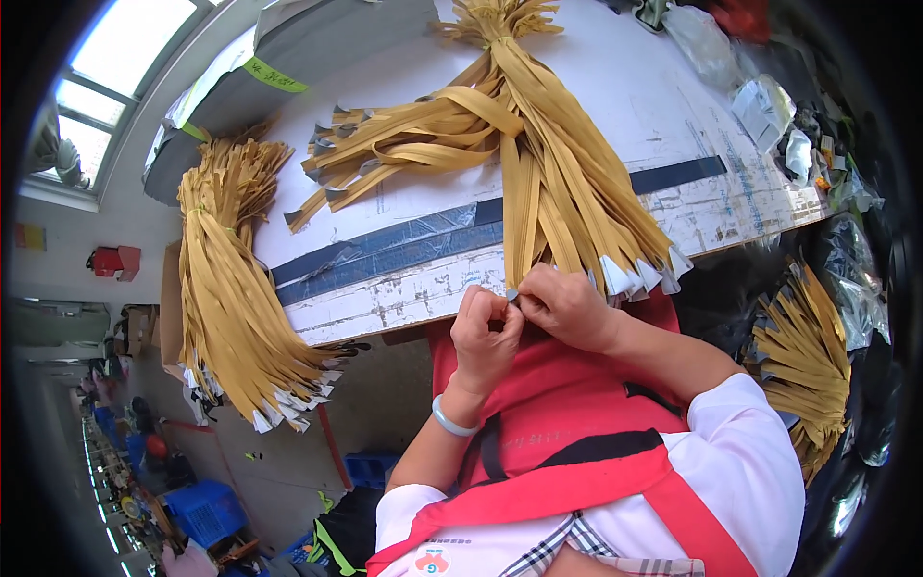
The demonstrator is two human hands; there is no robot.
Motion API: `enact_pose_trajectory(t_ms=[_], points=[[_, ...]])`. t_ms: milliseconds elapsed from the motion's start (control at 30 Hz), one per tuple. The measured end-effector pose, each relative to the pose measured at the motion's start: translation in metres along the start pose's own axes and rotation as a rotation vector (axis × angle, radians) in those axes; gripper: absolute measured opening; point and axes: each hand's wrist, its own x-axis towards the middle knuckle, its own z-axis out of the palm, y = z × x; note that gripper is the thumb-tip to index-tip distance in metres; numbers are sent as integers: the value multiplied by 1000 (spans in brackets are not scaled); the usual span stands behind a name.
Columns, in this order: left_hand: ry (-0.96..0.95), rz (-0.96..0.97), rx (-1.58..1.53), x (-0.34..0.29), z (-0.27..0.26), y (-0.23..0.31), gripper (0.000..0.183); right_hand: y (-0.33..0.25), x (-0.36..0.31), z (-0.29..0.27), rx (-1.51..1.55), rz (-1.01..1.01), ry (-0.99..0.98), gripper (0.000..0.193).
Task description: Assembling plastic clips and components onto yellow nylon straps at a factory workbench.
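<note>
We found a tan bundle (pixel 231 279) hanging well left of the fingers (pixel 473 313). The left hand (pixel 486 332) pinched a tan strip (pixel 516 221) by its grey tip (pixel 511 295); the right hand (pixel 569 306) pinched alongside. White-tipped strips (pixel 596 212) lay just right of the fingers.

The central zipper-tape bundle (pixel 553 125) lies across the worktable (pixel 413 313), its near ends at the front edge; loose zipper tapes (pixel 404 139) spread to its left. A second bundle (pixel 236 288) hangs over the table's left end. The left hand (pixel 486 332) and right hand (pixel 567 306) meet at one tape end (pixel 511 295) by the front edge. A third bundle (pixel 806 365) sits right of the person (pixel 586 471), beside a plastic bag (pixel 856 284).
</note>
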Motion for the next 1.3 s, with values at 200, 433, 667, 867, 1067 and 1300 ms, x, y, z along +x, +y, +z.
enact_pose_trajectory(t_ms=[200,433,667,867,1067,1300], points=[[-156,-398,-787,24,-27,14,17,4,9,-25,455,133,-47,9],[-275,69,-234,17,-31,-10,20,-8,4,-24,759,657,-154,8],[-241,126,-87,-2,-14,-7,13,-19,-13,-14,748,674,-143,14],[-254,120,-67,12,-50,7,11,-17,-18,-17,370,425,-54,13],[647,-251,-471,58,-131,-50,28,0,-1,-31,283,402,-142,8],[-83,-244,-180,1,-33,-53,10,15,29,16,-364,-34,-559,15]])
